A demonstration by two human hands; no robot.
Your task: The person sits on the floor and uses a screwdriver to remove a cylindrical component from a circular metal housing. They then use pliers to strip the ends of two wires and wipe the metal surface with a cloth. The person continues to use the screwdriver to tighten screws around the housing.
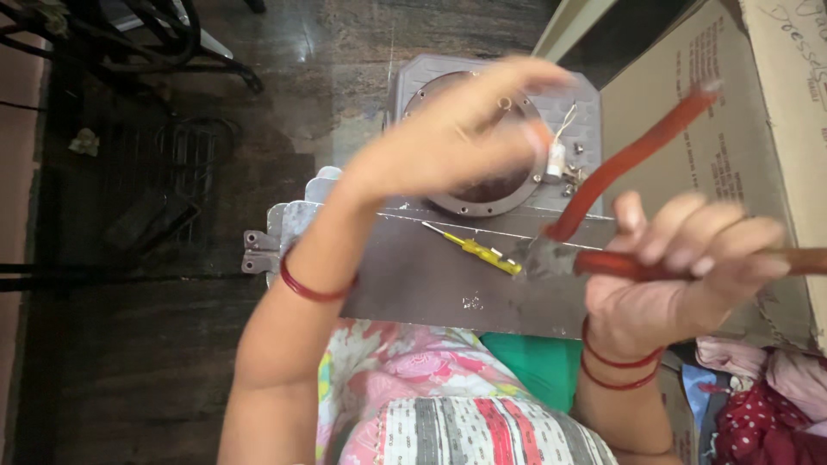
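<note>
head view, tan cardboard box (pixel 732 146) right, right hand (pixel 680 258) gripping red-handled pliers (pixel 603 224)

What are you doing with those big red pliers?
A person sits at a grey metal appliance housing. The right hand grips red-handled pliers, handles spread apart. The left hand is raised, blurred, over a round opening in the housing. A yellow-handled screwdriver lies on the metal plate, beside the pliers' tip.

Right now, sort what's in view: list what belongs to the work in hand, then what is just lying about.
In use:
- red-handled pliers, held by the right hand
- grey metal housing with round opening, under the raised left hand
- yellow-handled screwdriver on it
- small white capacitor

Lying about:
- brown cardboard box
- red cloth
- black stand
</note>
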